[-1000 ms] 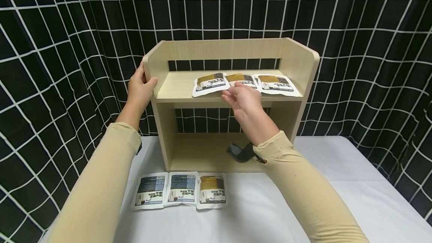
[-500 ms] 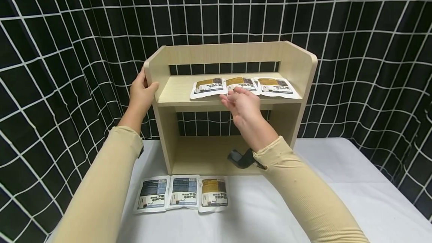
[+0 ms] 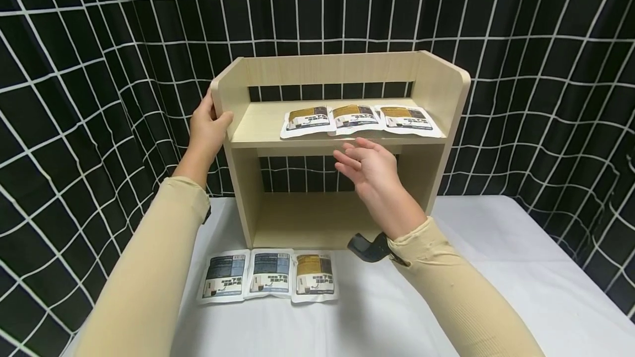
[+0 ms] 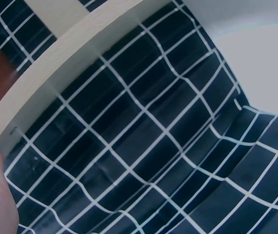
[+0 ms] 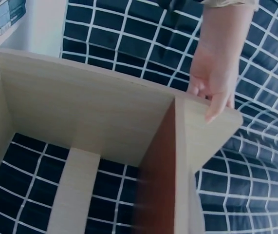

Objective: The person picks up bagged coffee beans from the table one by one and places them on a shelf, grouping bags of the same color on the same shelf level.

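The left grip [image 3: 208,125] is clasped round the upper left side panel [image 3: 232,101] of a pale wooden shelf unit [image 3: 332,69], its thumb on the inner side; the right wrist view also shows that hand bent over the panel's edge. The right grip [image 3: 372,167] holds nothing: its fingers are extended and loosely spread, palm turned partly upward, just in front of the upper shelf's front edge. The white pouch with a gold and dark label in the middle of the upper row [image 3: 354,117] lies just above and beyond those fingertips — near them, with a narrow gap showing between in the head view. Beside it on the same board are a left pouch [image 3: 308,120] and a right pouch [image 3: 407,120] with similar labels, the three set side by side along the front edge, toward the right end of the shelf. Below, on the white-covered counter [image 3: 387,307] in front of the unit, lie three more: a far-left blue-labelled pouch [image 3: 225,277], a second blue-labelled pouch [image 3: 269,273] and a gold-labelled pouch [image 3: 315,277], edges meeting — all well apart from both grips. Black cloth with a white grid [image 3: 322,15] hangs behind.
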The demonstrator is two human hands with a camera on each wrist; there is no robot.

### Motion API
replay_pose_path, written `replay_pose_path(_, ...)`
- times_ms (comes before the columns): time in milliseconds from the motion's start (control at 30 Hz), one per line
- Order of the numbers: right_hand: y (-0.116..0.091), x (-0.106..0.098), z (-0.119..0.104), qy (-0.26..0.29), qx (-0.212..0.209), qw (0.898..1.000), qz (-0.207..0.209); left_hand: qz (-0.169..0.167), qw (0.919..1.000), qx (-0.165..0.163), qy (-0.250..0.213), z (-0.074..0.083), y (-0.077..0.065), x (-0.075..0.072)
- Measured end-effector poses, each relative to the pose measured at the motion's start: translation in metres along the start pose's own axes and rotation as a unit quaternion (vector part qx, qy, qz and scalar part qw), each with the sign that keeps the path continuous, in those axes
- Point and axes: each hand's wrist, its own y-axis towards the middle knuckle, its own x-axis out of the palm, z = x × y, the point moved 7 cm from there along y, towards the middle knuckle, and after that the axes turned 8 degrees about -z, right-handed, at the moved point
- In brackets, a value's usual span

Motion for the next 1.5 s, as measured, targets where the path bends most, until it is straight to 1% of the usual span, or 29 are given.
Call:
replay_pose_path(200,-0.008,-0.018,0.006,0.024,0.018,1.000,-0.008,0.004,1.0000,0.003,-0.004,0.006,0.006,-0.002)
replay_pose_path(400,-0.017,-0.035,0.022,0.038,0.046,0.998,-0.024,0.000,1.0000,0.000,-0.009,0.007,0.008,-0.001)
replay_pose_path(500,-0.019,-0.042,0.030,0.046,0.058,0.997,-0.024,0.000,0.9999,-0.001,-0.011,0.006,0.007,-0.001)
replay_pose_path(733,-0.024,-0.059,0.049,0.037,0.074,0.996,-0.028,-0.001,0.9998,-0.010,-0.014,0.003,0.004,-0.002)
replay_pose_path(967,-0.031,-0.077,0.067,0.035,0.093,0.995,-0.031,0.000,0.9999,-0.014,-0.007,0.001,0.003,-0.002)
replay_pose_path(1233,-0.039,-0.088,0.089,0.049,0.117,0.991,-0.052,0.000,0.9998,-0.016,-0.010,-0.001,0.001,-0.001)
replay_pose_path(1500,-0.042,-0.098,0.105,0.054,0.133,0.987,-0.069,0.002,0.9999,-0.012,-0.010,0.000,0.001,-0.001)
